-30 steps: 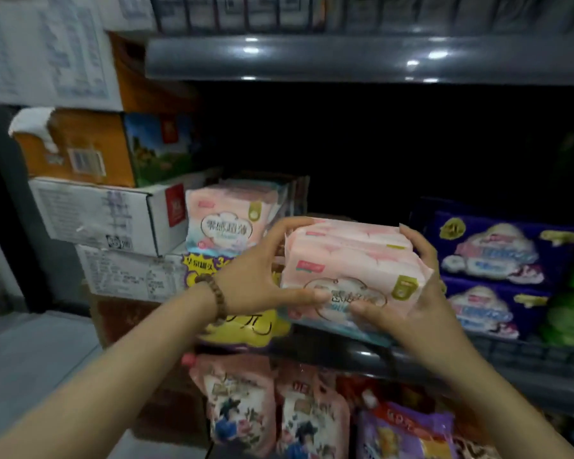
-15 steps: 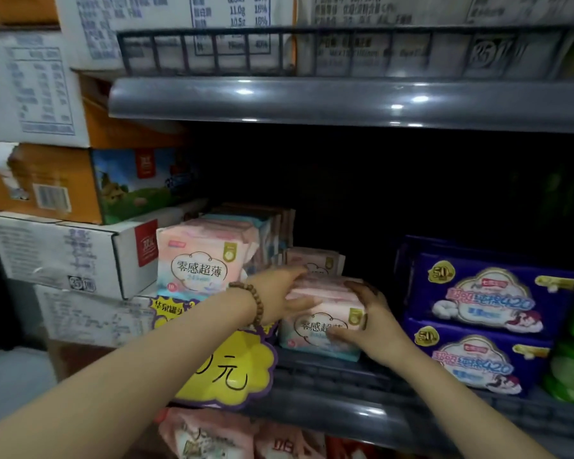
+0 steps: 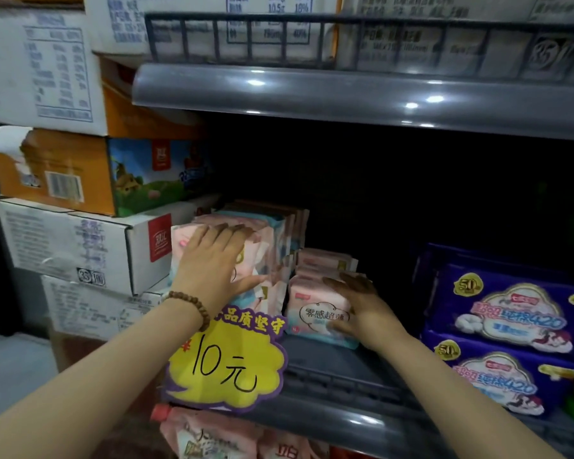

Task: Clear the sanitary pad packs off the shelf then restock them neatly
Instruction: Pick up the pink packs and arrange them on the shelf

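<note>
In the head view we are pressing our flat left hand (image 3: 212, 270) against the upright row of soft pink plastic pad packs (image 3: 272, 233), while at its three o'clock our right hand (image 3: 358, 306) is clasping the low pink pack stack (image 3: 312, 303), lying nine-to-three on the grey metal shelf (image 3: 328, 359).

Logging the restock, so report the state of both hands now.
Left hand: open, pressing flat on the upright row of pink pad packs.
Right hand: grips the front pink pad pack beside that row, thumb on its face.
</note>
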A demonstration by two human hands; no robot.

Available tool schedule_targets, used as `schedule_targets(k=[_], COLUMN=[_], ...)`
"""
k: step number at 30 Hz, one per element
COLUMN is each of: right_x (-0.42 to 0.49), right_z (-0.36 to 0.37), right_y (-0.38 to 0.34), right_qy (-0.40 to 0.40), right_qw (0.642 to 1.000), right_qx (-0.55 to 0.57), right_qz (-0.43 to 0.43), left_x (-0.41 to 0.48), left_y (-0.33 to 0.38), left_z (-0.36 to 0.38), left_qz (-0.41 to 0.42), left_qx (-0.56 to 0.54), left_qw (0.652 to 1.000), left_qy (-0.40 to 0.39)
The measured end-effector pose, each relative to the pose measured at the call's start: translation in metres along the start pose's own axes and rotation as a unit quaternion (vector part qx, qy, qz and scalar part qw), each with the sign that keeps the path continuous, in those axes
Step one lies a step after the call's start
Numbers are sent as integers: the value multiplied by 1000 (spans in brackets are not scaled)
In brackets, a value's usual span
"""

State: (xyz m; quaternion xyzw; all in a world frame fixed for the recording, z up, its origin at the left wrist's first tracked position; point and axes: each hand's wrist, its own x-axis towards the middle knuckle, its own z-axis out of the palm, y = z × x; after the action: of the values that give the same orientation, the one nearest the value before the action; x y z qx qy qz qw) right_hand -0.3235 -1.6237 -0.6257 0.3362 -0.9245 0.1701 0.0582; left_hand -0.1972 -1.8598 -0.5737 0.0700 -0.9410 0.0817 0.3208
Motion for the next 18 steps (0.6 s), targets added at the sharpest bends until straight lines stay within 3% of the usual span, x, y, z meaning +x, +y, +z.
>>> schedule_targets(k=[9, 15, 18], right_x=[50, 41, 19], right_z=[13, -2, -20], right_y=[1, -3, -17], right_qy=[-17, -48, -8], right_qw=[1000, 999, 999], right_qx=[-6, 11, 23], right_qz=[17, 9, -29], left_x=[8, 6, 5], left_y=[-3, -3, -7], left_z=[14, 5, -9], left_qz=[18, 26, 15], left_qx=[5, -8, -27], left_qw=[999, 999, 1000], left_qy=[47, 19, 2])
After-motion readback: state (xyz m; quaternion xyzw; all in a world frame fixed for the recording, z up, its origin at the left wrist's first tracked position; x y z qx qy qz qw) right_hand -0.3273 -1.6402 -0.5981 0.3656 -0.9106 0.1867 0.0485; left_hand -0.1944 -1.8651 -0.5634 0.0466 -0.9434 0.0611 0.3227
